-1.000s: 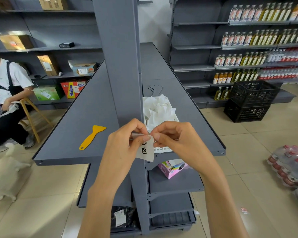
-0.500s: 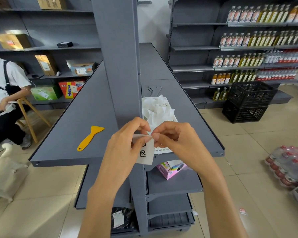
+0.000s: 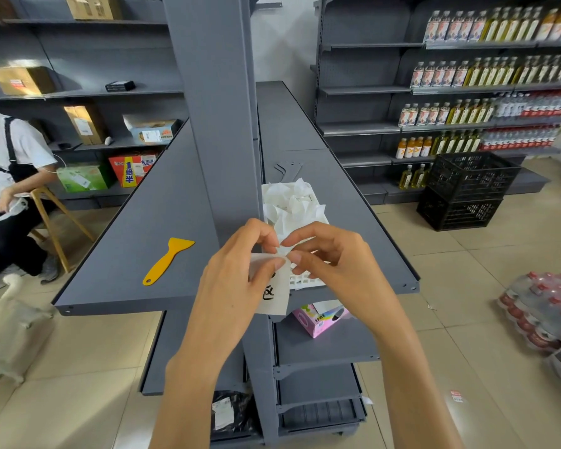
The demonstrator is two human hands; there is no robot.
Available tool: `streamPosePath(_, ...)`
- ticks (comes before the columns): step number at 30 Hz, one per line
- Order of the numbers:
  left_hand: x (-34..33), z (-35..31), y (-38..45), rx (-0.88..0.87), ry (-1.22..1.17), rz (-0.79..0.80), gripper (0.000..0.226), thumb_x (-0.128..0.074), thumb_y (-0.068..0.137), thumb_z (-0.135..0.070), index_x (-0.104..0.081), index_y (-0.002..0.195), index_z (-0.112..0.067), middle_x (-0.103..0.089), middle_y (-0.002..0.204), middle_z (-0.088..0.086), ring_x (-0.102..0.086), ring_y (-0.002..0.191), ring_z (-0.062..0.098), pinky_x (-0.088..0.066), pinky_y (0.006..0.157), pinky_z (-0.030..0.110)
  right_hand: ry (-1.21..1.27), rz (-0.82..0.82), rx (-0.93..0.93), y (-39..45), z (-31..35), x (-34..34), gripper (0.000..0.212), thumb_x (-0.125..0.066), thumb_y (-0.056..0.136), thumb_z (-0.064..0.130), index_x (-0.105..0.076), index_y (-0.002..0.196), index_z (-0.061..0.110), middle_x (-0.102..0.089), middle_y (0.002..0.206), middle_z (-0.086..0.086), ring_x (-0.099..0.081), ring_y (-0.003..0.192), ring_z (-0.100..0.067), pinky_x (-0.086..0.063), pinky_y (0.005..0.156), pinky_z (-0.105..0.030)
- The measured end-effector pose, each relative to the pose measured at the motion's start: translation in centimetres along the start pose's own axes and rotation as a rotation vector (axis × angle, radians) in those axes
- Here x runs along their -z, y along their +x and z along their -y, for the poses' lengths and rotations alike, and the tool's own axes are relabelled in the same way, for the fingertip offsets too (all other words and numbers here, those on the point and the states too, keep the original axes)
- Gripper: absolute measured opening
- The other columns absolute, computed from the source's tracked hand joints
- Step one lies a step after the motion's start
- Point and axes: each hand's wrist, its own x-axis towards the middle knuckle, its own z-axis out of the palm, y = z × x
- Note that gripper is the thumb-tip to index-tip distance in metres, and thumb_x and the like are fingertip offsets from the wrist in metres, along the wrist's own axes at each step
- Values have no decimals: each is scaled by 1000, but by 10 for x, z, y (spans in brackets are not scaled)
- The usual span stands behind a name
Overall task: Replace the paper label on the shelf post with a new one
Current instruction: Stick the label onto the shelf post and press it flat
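Note:
A white paper label [image 3: 274, 294] with black handwritten characters hangs in front of the grey shelf post [image 3: 212, 102]. My left hand [image 3: 237, 280] pinches its upper left part between thumb and fingers. At the label's top right corner, the thumb and forefinger of my right hand [image 3: 324, 254] pinch the edge. Both hands meet just in front of the post, at the level of the top shelf. I see no label on the post above my hands.
A white basket [image 3: 305, 280] full of crumpled white papers sits on the right shelf. A yellow plastic scraper [image 3: 167, 260] lies on the left shelf [image 3: 136, 254]. A pink box [image 3: 319, 320] is on the shelf below. A seated person and a white dog are at left; black crates at right.
The hands stay together on the label. The fingers have shifted slightly at its top edge, and the view has drifted a little.

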Motion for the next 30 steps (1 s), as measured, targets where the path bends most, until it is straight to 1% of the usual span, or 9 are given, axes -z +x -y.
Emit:
streamPosePath(4, -2, -2, -1, -2, 7, 5, 19, -68, 90, -15, -51, 93, -25, -60, 88, -14, -60, 75, 11, -38, 59, 13, -12, 2, 3, -2, 1, 2, 9, -71, 90, 15, -72, 95, 22, -75, 78, 6, -69, 67, -4, -52, 67, -13)
streamPosePath(7, -3, -2, -2, 1, 16, 3, 20, -68, 91, -17, -50, 91, -27, -58, 82, -16, -56, 70, 4, -38, 56, 12, -47, 37, -5, -4, 1, 4, 7, -68, 92, 19, -68, 87, 24, -71, 78, 10, -65, 70, -5, -49, 67, -13)
streamPosePath(10, -3, -2, -2, 1, 23, 11, 19, -66, 92, -18, -50, 90, -28, -57, 80, -16, -56, 71, 6, -37, 57, 13, -125, 80, 14, -6, 2, 5, 14, -61, 96, 22, -62, 83, 27, -66, 78, 13, -64, 78, -10, -48, 69, -16)
streamPosePath(13, -5, -2, -1, -27, 19, 27, 15, -66, 92, -18, -54, 88, -26, -57, 92, -13, -60, 81, 13, -47, 60, 23, -131, 96, 32, -7, 2, 4, 15, -56, 99, 20, -58, 85, 25, -64, 77, 13, -62, 76, -4, -47, 69, -11)
streamPosePath(17, -10, 1, 1, -62, 5, 75, 5, -62, 94, -24, -62, 90, -21, -53, 124, -13, -58, 104, 8, -57, 81, 31, -99, 78, 45, -8, 3, 3, 17, -52, 101, 19, -56, 85, 23, -63, 74, 14, -62, 75, -2, -46, 69, -10)
streamPosePath(19, -12, 1, 0, -55, 16, 105, 12, -55, 95, -34, -61, 92, -25, -48, 133, -18, -61, 100, 12, -57, 85, 39, -90, 67, 55, -7, 2, 2, 17, -53, 101, 17, -57, 85, 21, -62, 72, 15, -61, 73, -2, -46, 67, -10)
streamPosePath(21, -13, 0, -2, -50, 36, 129, 16, -49, 96, -39, -58, 94, -26, -44, 136, -23, -64, 96, 17, -57, 85, 42, -88, 55, 61, -7, 2, 1, 17, -53, 100, 15, -58, 84, 20, -63, 70, 16, -61, 72, -3, -46, 67, -11)
streamPosePath(25, -14, -3, -4, -36, 72, 125, 18, -44, 99, -38, -56, 95, -26, -44, 137, -26, -64, 94, 10, -57, 80, 44, -88, 48, 54, -6, -1, 1, 16, -55, 99, 17, -61, 85, 20, -65, 73, 15, -62, 74, -4, -47, 68, -11)
streamPosePath(30, -16, -8, -5, -32, 166, 81, 16, -43, 101, -33, -55, 94, -26, -51, 129, -24, -61, 94, 5, -56, 71, 36, -50, 56, 48, -5, -4, 2, 14, -55, 99, 16, -62, 86, 17, -69, 73, 8, -66, 71, -4, -50, 70, -12)
